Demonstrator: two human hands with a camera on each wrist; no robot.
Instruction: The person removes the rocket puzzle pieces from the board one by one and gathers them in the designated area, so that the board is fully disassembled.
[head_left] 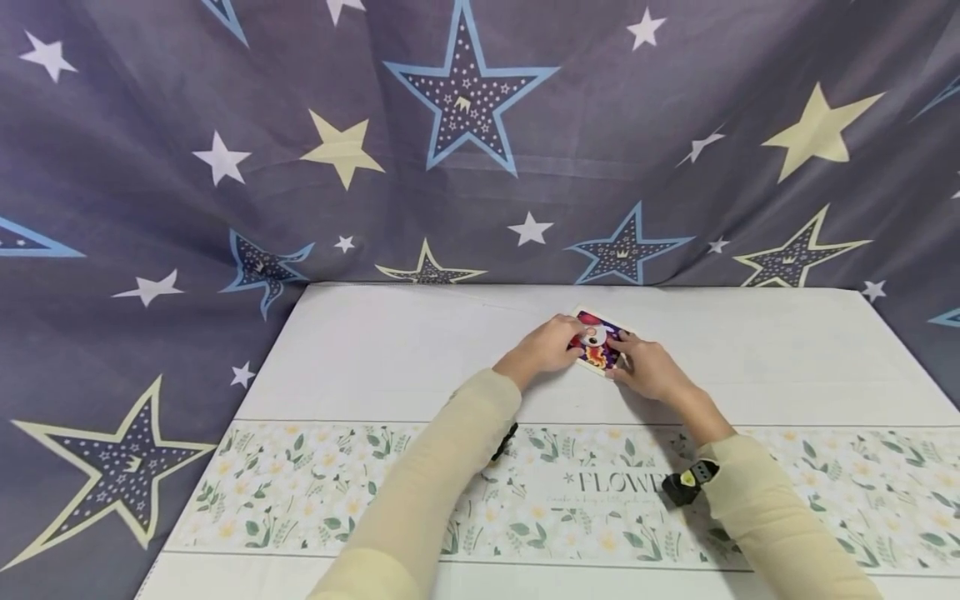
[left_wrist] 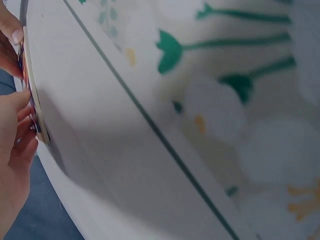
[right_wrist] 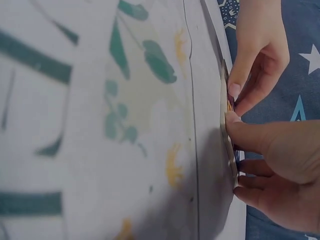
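Observation:
A small square puzzle board [head_left: 596,336] with a pale wooden rim lies near the far part of the table. Its picture shows a white cartoon figure and red and orange shapes on purple. My left hand [head_left: 551,342] grips its left side, thumb near the front and fingers bent over the picture. On the opposite side my right hand [head_left: 651,367] holds the board, its thumb on the near edge [right_wrist: 226,115] and its fingers along the right edge. In the left wrist view the board [left_wrist: 34,95] appears almost edge-on, its picture mostly hidden.
A white table cover [head_left: 390,350] with a printed flower band [head_left: 300,483] spreads under both arms. Behind the table hangs a dark cloth [head_left: 525,125] with stars. A black wrist device [head_left: 686,483] sits on the right wrist.

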